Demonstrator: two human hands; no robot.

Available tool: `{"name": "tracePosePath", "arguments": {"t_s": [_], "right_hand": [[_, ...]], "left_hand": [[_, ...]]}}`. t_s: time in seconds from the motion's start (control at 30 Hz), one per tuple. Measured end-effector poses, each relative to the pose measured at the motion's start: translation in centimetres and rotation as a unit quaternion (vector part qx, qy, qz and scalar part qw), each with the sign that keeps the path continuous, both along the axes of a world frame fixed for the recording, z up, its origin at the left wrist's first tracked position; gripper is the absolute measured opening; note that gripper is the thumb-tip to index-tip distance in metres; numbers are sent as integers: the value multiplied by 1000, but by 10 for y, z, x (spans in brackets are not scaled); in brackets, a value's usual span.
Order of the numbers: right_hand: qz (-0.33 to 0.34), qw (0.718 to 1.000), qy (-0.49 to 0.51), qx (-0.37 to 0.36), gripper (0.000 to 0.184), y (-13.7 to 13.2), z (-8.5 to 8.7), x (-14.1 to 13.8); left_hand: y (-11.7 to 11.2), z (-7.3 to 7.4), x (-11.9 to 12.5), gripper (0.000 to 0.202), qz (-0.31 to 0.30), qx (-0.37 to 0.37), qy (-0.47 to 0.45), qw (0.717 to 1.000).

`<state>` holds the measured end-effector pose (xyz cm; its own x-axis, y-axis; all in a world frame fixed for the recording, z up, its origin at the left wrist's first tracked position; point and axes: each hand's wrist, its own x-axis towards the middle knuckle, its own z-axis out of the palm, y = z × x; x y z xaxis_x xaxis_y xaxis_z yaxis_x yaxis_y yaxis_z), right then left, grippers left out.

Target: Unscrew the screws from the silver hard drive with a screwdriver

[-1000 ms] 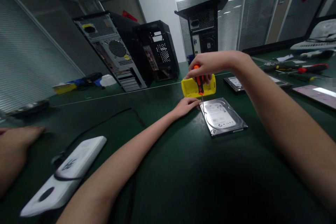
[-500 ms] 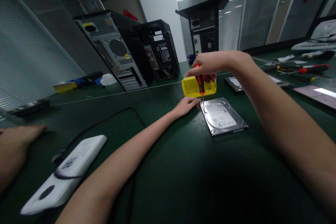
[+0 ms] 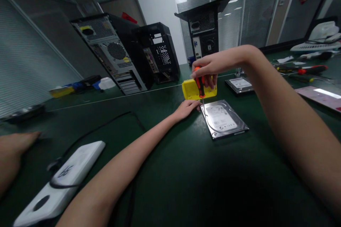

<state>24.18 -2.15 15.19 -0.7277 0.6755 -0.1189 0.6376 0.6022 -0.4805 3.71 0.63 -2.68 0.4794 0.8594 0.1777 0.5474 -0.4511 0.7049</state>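
Note:
A silver hard drive point(image 3: 222, 118) lies label up on the dark green table. My right hand point(image 3: 209, 66) is closed around the orange and black handle of a screwdriver point(image 3: 201, 87). The screwdriver stands nearly upright, its tip down on the drive's left side near the far corner; the exact contact point is too small to make out. With its fingertips at that same corner, my left hand point(image 3: 185, 109) rests on the table and grips the drive's edge. Just behind the drive sits a shallow yellow tray point(image 3: 188, 90), partly hidden by my right hand.
Another drive point(image 3: 239, 84) lies farther back on the right, near several hand tools point(image 3: 301, 70). Computer cases point(image 3: 117, 51) stand at the back. On the left are a white power strip point(image 3: 66, 177) with a black cable and another person's hand point(image 3: 18, 149).
My right fingers have shifted on the screwdriver handle, with thumb and forefinger now round its top. The whole view has moved slightly. My left hand and the drive keep their places.

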Motion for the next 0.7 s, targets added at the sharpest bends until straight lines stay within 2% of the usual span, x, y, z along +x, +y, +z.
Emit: {"name": "tracePosePath", "arguments": {"t_s": [0.2, 0.27, 0.7], "right_hand": [[-37, 987, 36, 151, 39, 19, -1, 13], [-53, 982, 32, 179, 40, 25, -4, 15], [-67, 979, -2, 190, 33, 31, -12, 6]], "left_hand": [[0, 0, 0, 46, -14, 2, -10, 1000], [-1, 1, 0, 43, -20, 6, -3, 1000], [-3, 3, -1, 38, -21, 20, 20, 999]]}}
